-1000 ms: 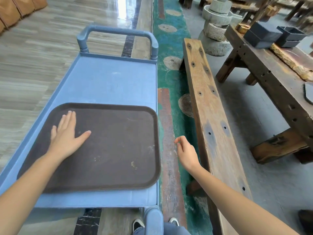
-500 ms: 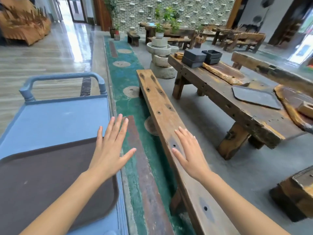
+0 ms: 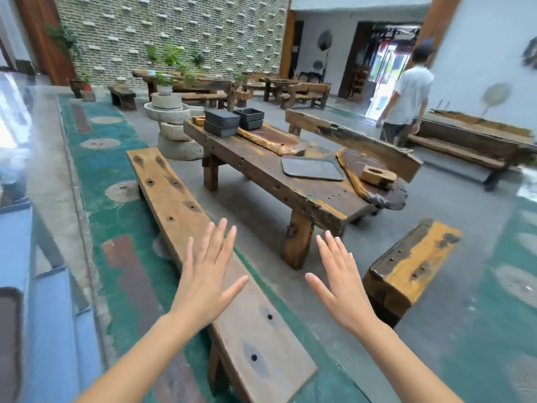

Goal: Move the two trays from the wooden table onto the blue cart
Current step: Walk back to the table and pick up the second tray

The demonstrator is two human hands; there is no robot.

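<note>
A dark flat tray (image 3: 313, 168) lies on the wooden table (image 3: 279, 184), near its right end. At the far left edge, the blue cart (image 3: 43, 330) shows partly, with a sliver of a brown tray (image 3: 8, 338) lying on it. My left hand (image 3: 207, 274) is raised over the long wooden bench (image 3: 200, 257), palm down, fingers spread, holding nothing. My right hand (image 3: 338, 283) is held up beside it over the grey floor, also spread and empty. Both hands are well short of the table.
Stacked dark boxes (image 3: 232, 122) and a wooden slab (image 3: 270, 139) sit on the table's far end. A short yellow-edged bench (image 3: 406, 266) stands to the right. A stone mill (image 3: 171, 132) is beyond the long bench. A person (image 3: 406, 94) walks away at the back right.
My view has swung right from the cart toward the table. My left hand has left the brown tray on the cart, and both hands are now raised in front, empty.
</note>
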